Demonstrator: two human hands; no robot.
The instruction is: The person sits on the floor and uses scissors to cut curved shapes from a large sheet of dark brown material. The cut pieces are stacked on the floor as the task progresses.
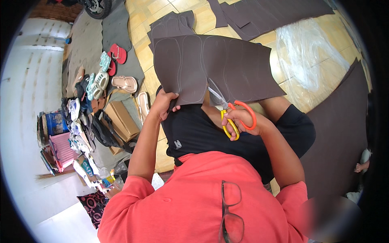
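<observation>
A dark brown flexible sheet (239,69) lies over my lap, with sole-shaped outlines drawn on it in a pale line. My left hand (164,105) is closed on its near left corner, the thumb on top. In my right hand (243,121) is a pair of scissors (219,99) with one orange and one yellow handle. The blades are parted and stand at a slit in the sheet's near edge, between two outlines. Their tips point away from me, up along the slit.
More brown sheets (279,16) lie on the tiled floor ahead, and a large one (336,133) at the right. Crumpled clear plastic (308,56) sits between them. Sandals (125,84), shoes and a cardboard box (121,120) crowd the left. Another person's hand (362,167) shows at the right edge.
</observation>
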